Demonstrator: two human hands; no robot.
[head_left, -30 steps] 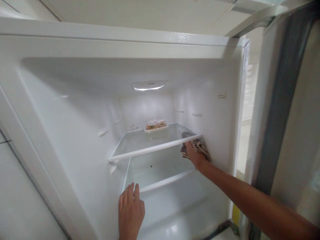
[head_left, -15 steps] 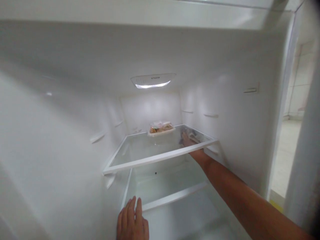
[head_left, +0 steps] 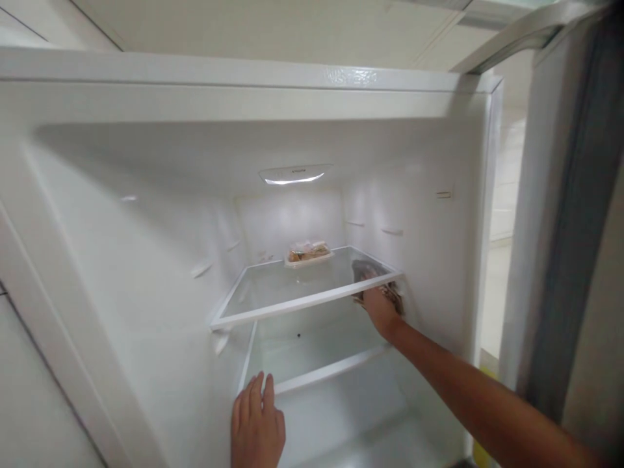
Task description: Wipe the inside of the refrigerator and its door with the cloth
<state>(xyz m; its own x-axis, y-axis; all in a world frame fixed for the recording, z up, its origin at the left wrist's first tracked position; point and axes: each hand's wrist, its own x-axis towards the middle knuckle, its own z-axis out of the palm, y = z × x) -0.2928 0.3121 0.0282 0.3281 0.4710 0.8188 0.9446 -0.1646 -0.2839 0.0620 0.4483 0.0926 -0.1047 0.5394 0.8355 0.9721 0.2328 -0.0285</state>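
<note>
Inside an open fridge, my right hand [head_left: 380, 304] is closed on a crumpled brown-grey cloth [head_left: 396, 296] beneath the right front of the upper glass shelf [head_left: 287, 286]. Part of the cloth shows through the glass, and the shelf's white front rim crosses in front of it. My left hand [head_left: 258, 416] is low on the left, fingers outstretched, holding nothing, beside the left front corner of the lower shelf [head_left: 331, 370]. Whether its fingertips touch that shelf, I cannot tell.
A wrapped food tray [head_left: 309, 255] sits at the back of the upper shelf. The lit lamp [head_left: 295, 174] is on the ceiling above. Moulded shelf supports [head_left: 201, 270] stick out from both side walls. The open door [head_left: 550, 195] stands at the right.
My view has drawn back, showing more of the fridge frame. My right hand and the cloth have come forward toward the upper shelf's front rim. My left hand stays near the lower shelf.
</note>
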